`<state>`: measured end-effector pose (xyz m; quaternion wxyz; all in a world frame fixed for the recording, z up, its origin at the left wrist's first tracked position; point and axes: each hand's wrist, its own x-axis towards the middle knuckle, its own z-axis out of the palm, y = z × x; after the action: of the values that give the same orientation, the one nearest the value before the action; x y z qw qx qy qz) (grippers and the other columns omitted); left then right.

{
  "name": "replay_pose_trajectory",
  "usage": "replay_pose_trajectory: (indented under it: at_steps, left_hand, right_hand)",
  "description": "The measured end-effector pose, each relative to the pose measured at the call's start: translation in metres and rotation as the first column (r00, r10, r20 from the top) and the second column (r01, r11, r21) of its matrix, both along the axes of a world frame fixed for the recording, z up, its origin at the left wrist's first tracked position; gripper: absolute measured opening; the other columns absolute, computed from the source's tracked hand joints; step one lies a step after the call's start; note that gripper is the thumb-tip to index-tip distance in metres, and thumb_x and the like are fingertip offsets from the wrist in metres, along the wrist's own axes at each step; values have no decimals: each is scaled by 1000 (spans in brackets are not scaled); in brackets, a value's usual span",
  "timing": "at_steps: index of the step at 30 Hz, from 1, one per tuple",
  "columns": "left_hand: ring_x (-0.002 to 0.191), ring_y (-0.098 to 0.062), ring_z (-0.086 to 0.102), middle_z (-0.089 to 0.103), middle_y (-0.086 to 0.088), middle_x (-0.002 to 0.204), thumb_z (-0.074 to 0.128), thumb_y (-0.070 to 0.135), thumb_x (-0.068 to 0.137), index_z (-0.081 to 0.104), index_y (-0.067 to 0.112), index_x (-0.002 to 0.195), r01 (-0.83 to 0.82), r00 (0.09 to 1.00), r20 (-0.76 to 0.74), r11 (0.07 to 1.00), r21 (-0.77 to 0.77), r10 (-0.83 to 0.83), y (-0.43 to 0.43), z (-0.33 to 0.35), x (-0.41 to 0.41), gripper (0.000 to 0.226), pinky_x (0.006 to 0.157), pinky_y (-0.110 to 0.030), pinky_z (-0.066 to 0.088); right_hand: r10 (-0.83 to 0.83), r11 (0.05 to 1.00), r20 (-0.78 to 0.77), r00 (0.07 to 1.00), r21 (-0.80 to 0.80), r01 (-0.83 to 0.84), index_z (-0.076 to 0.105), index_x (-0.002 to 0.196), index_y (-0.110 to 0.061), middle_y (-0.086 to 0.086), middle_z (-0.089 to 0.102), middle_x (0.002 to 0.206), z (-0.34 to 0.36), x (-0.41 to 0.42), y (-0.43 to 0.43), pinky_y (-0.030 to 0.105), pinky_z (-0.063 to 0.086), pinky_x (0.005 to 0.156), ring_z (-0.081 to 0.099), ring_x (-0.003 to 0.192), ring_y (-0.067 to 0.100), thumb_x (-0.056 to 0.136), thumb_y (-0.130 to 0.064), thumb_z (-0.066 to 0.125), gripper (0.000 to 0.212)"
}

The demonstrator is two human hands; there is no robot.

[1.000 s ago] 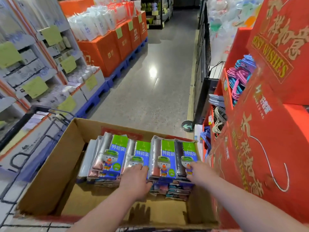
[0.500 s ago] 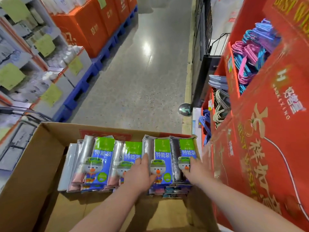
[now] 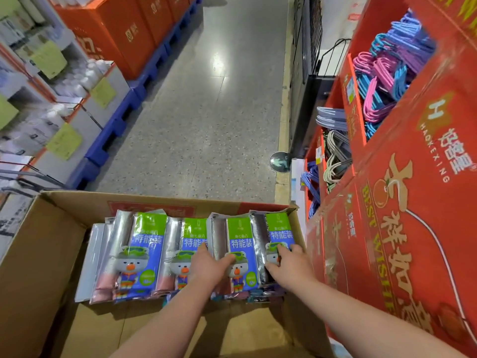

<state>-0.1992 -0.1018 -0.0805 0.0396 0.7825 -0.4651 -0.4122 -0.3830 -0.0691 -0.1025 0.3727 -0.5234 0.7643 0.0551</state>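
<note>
A large open cardboard box (image 3: 36, 254) sits right in front of me. Inside it lie several stacks of flat packs (image 3: 147, 244) with green tops, blue fronts, a cartoon bear and silver sides. My left hand (image 3: 209, 266) rests on top of the middle packs, fingers on one pack and thumb on the pack to its right. My right hand (image 3: 286, 263) presses on the rightmost pack (image 3: 280, 231) by the box's right wall. Neither hand visibly wraps round a pack.
Tall red display cartons (image 3: 413, 202) stand close on the right, with bins of pink, blue and purple hangers (image 3: 387, 73). On the left are shelves of goods on blue pallets (image 3: 103, 148) and a dark cart frame (image 3: 23, 174). A grey aisle floor (image 3: 206, 112) runs ahead.
Both hands slid a little farther up the packs. My view tipped down and moved closer to the box.
</note>
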Motion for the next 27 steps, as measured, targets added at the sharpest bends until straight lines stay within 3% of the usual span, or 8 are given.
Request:
replay_pose_trajectory:
  at_steps: [3, 8, 11, 16, 19, 22, 27]
  left_hand:
    - [99, -27, 60, 64, -11, 115, 73, 40, 79, 54, 7, 118, -61, 996, -58, 998, -19, 60, 2, 0, 4, 55, 79, -31, 45]
    - [96, -28, 60, 64, -13, 113, 72, 27, 82, 50, 4, 122, -245, 954, -187, 969, -31, 235, 6, 2, 12, 52, 85, -33, 46]
    - [96, -29, 64, 66, -13, 109, 73, 26, 81, 52, 5, 119, -299, 929, -230, 954, -6, 290, 10, -2, 21, 48, 90, -41, 51]
    - [87, -27, 65, 66, -11, 95, 70, 16, 84, 53, 10, 103, -357, 895, -285, 934, -2, 342, 16, 3, 26, 27, 83, -40, 54]
    - [89, -29, 67, 68, -11, 97, 72, 18, 82, 55, 10, 103, -363, 888, -306, 932, -5, 344, 20, 2, 26, 28, 86, -46, 54]
    - [89, -31, 68, 69, -13, 99, 73, 16, 81, 56, 12, 100, -400, 860, -340, 916, 13, 380, 26, -4, 31, 26, 85, -51, 55]
    - [89, -34, 69, 69, -15, 102, 70, 12, 83, 54, 19, 94, -448, 817, -395, 894, 23, 420, 36, -5, 38, 21, 83, -54, 55]
  right_hand:
    - [-82, 996, 40, 996, -19, 83, 39, 141, -21, 10, 34, 141, 0, 2, 0, 33, 35, 104, 39, 129, 32, 90, -42, 52, 56]
    - [-289, 954, 128, 949, -51, 297, 46, 127, -12, 11, 47, 127, -10, -9, -7, 34, 44, 90, 52, 114, 31, 84, -24, 61, 47]
    - [-323, 944, 120, 939, -30, 328, 47, 123, -10, 13, 52, 123, -17, -9, -14, 36, 45, 87, 52, 112, 34, 83, -21, 61, 44]
    - [-389, 919, 149, 909, -10, 395, 45, 121, -6, 16, 56, 120, -27, -3, -20, 35, 47, 83, 55, 109, 35, 83, -13, 62, 43]
    - [-501, 862, 231, 834, 50, 504, 46, 116, -3, 18, 54, 118, -26, -5, -22, 33, 45, 74, 58, 101, 33, 71, -15, 74, 54]
    - [-553, 829, 285, 783, 103, 549, 49, 108, -5, 17, 59, 108, -27, -4, -21, 35, 54, 67, 63, 87, 30, 62, -18, 78, 56]
    - [-666, 710, 461, 586, 150, 688, 56, 109, 1, 17, 66, 95, -24, 2, -11, 27, 51, 55, 63, 73, 26, 67, -2, 78, 47]
